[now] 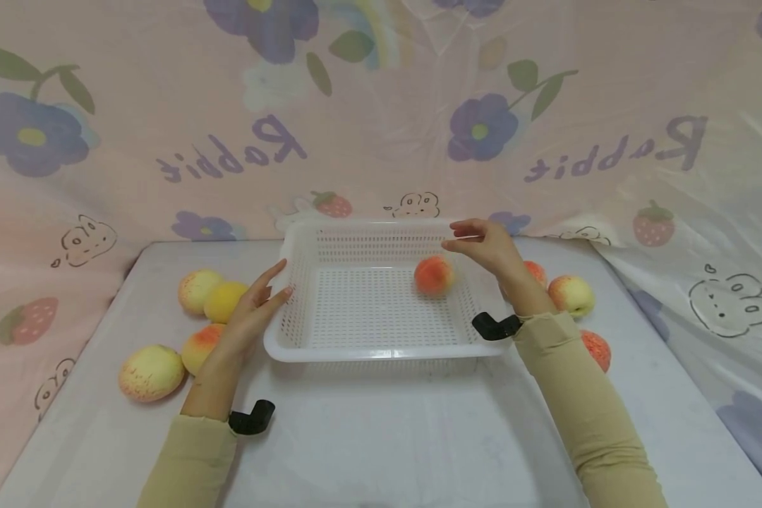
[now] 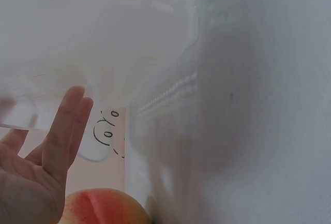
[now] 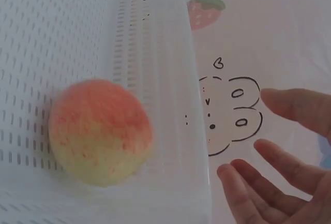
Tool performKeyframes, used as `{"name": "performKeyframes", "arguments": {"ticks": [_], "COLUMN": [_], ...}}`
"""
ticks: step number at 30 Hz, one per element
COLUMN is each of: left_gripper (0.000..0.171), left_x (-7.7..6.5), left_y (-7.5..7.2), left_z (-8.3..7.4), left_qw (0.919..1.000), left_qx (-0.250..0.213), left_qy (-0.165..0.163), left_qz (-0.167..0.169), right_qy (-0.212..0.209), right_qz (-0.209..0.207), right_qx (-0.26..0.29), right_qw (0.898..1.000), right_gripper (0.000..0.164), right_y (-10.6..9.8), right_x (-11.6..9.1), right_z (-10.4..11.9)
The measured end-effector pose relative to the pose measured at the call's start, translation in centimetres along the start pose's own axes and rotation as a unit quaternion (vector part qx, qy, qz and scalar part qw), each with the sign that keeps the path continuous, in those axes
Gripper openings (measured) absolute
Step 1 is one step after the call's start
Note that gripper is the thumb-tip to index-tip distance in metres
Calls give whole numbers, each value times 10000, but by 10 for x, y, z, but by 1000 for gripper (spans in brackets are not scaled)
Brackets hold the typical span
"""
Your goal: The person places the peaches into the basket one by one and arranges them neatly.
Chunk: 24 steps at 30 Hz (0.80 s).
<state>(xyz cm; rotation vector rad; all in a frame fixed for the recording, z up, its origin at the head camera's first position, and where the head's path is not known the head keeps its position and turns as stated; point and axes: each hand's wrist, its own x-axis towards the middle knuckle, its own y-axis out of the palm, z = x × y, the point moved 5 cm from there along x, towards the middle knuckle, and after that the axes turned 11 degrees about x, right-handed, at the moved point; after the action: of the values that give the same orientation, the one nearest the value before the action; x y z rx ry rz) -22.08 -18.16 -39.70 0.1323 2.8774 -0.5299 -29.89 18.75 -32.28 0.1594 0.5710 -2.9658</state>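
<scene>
A white perforated plastic basket (image 1: 381, 353) stands on the table with one red-and-yellow peach (image 1: 434, 276) inside, toward its right side. At the basket's left end is my left hand (image 1: 254, 310), its fingertips right at the rim. The left wrist view shows long, straight fingers (image 2: 64, 131) along the basket's outer wall. Over the far right corner, my right hand (image 1: 485, 247) has its fingers spread from the thumb and holds nothing. In the right wrist view, that same peach (image 3: 101, 133) sits apart from the right hand (image 3: 284, 177).
Left of the basket lie a yellow fruit (image 1: 225, 302) and several peaches, including a pale one (image 1: 152, 373). More peaches are on the right, among them a yellowish one (image 1: 571, 295) and a red one (image 1: 597, 351) partly behind the sleeve. A printed curtain (image 1: 381, 106) hangs behind the table.
</scene>
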Motion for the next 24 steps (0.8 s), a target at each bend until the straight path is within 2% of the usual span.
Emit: {"name": "performKeyframes", "arguments": {"ticks": [5,12,20,24], "left_gripper": [62,61,63,63], "left_x": [1,3,-1,-1], "left_y": [1,0,0,1], "left_z": [1,3,0,-1], "left_qw": [10000,9999,10000,10000], "left_qx": [20,90,-6,9], "left_qy": [10,19,59,-32], "left_qz": [-22,-73,-79,-82], "right_qy": [-188,-439,-310,-81], "right_qz": [-80,-113,-195,-333], "right_qx": [10,-256,-145,-21], "right_qw": [9998,9986,9992,9994], "right_gripper": [61,62,67,70], "right_y": [-7,-19,-35,-45], "right_x": [-4,-11,-21,-26], "right_z": [-3,-7,-11,-17]}}
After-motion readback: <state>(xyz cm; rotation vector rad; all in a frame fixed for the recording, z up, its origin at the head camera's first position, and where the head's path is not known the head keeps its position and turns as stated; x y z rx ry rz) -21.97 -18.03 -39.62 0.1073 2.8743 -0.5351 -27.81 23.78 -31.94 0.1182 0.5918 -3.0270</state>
